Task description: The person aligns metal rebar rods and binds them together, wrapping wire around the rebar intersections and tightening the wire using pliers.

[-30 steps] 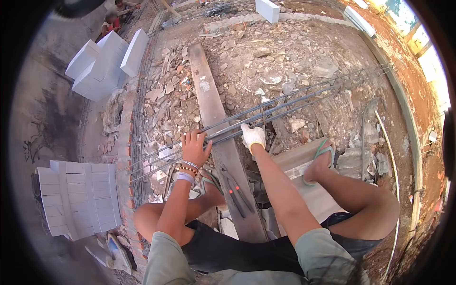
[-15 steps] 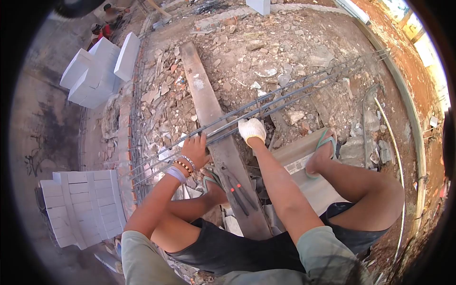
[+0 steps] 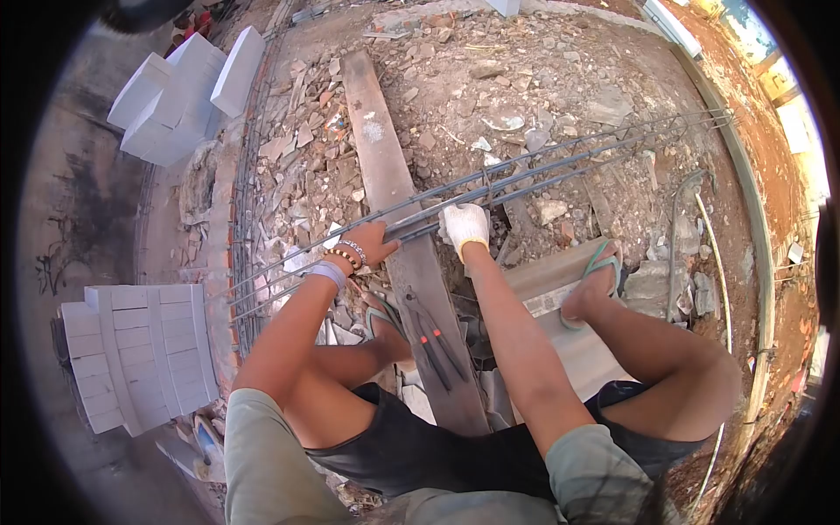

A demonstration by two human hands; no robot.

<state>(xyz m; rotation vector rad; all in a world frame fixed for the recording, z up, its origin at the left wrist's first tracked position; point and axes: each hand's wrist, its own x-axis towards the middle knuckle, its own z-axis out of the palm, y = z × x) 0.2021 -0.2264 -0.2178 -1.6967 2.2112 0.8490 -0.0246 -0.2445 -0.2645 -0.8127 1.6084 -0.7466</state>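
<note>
A long bundle of steel reinforcing bars (image 3: 542,179) crosses in front of me, resting over a wooden plank (image 3: 383,149). My left hand (image 3: 372,242), bare and with bracelets at the wrist, is closed around the bars at the plank's left edge. To its right, my right hand (image 3: 464,226) wears a white knit glove and is closed at the bars; its fingertips are partly hidden. A thin stirrup stands on the bars just beyond the glove. Pincers (image 3: 437,354) with dark handles and orange marks lie on the plank nearer to me.
White blocks (image 3: 140,350) are stacked at the left, with more blocks (image 3: 175,96) farther back. Broken rubble (image 3: 490,96) covers the ground. A wooden edge board (image 3: 748,201) and a pale hose (image 3: 719,262) run along the right. Part of another person (image 3: 191,28) shows at top left.
My left hand has shifted right along the bars and turned, its fingers now lower around them. My right hand stays at about the same place on the bars. The view has tilted slightly.
</note>
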